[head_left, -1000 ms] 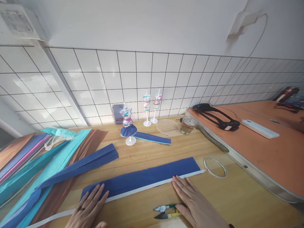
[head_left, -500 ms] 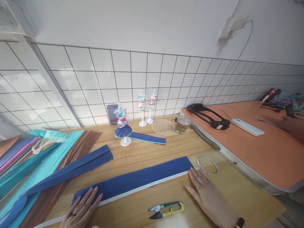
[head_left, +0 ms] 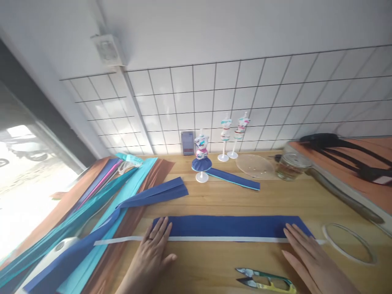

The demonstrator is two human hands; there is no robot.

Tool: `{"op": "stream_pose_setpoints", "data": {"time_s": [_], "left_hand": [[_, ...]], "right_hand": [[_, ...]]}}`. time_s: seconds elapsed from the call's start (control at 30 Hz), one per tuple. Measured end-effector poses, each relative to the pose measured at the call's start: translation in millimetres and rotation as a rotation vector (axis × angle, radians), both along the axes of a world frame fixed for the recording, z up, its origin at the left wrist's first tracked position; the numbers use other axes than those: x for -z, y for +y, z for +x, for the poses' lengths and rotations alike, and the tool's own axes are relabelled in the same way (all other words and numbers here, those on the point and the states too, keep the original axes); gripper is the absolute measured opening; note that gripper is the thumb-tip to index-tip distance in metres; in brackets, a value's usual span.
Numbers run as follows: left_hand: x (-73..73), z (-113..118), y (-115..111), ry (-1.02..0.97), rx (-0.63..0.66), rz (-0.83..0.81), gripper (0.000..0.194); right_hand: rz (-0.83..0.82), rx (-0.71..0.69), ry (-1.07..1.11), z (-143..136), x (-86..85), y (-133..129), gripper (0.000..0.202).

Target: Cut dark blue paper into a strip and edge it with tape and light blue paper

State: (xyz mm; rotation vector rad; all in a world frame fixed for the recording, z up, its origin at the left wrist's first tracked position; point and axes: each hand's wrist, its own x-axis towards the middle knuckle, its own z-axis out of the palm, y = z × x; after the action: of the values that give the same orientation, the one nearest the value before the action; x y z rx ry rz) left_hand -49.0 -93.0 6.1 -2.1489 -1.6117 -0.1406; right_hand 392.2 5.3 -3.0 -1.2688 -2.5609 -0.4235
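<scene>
Head view, with my clock hub on the long, flat royal-blue cloth strip lying crosswise on the light wooden tabletop.

Out at 9 to 10 o'clock, long brown, cyan, violet and pink fabric lengths overlap, a folded dark-blue fabric band across them. Over the brown and cyan lies the loose left end of a narrow white tape.

At about 9 o'clock my left hand rests palm down, fingers straight and a little apart, thumb spread; it covers the strip's left end and the tape, pressing rather than gripping. From there the tape follows the strip's near edge.

At 11 stands a small patterned dress-form figure in a blue skirt; near 12, two bare-stemmed patterned figures stand beyond a slim blue strip with cyan edging. Yellow-and-green thread snips lie at 5, blades pointing left. Between 1 and 2 sits a short lidded glass jar.

At 3 to 4 my right hand lies flat, fingers outstretched, thumb wide, fingertips on the strip's right end, grasping nothing. Just past it, at 3, lies a thin white ring.
</scene>
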Motion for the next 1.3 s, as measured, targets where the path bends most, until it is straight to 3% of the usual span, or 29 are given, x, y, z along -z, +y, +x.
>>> {"op": "stream_pose_setpoints", "data": {"time_s": [0.23, 0.43, 0.57, 0.87, 1.3], "left_hand": [[-3.4, 5.9, -5.4, -0.064, -0.072, -0.101, 0.075], [-2.8, 6.6, -6.1, -0.077, -0.092, -0.114, 0.072], [3.1, 4.5, -7.5, -0.081, -0.13, -0.051, 0.072], [6.1, 5.0, -7.8, -0.078, -0.15, 0.036, 0.074], [8.5, 2.8, -5.7, -0.081, -0.141, 0.087, 0.068]], "right_hand": [[-0.038, -0.45, 0.053, -110.8, -26.5, -25.9, 0.079], [-0.23, -0.68, 0.036, -188.1, -31.9, -36.6, 0.075], [-0.275, -0.742, 0.006, -215.1, -30.4, -36.7, 0.073], [-0.031, -0.71, -0.014, -206.9, -20.6, -37.5, 0.081], [-0.061, -0.505, -0.021, -144.9, -18.3, -33.0, 0.08]]}}
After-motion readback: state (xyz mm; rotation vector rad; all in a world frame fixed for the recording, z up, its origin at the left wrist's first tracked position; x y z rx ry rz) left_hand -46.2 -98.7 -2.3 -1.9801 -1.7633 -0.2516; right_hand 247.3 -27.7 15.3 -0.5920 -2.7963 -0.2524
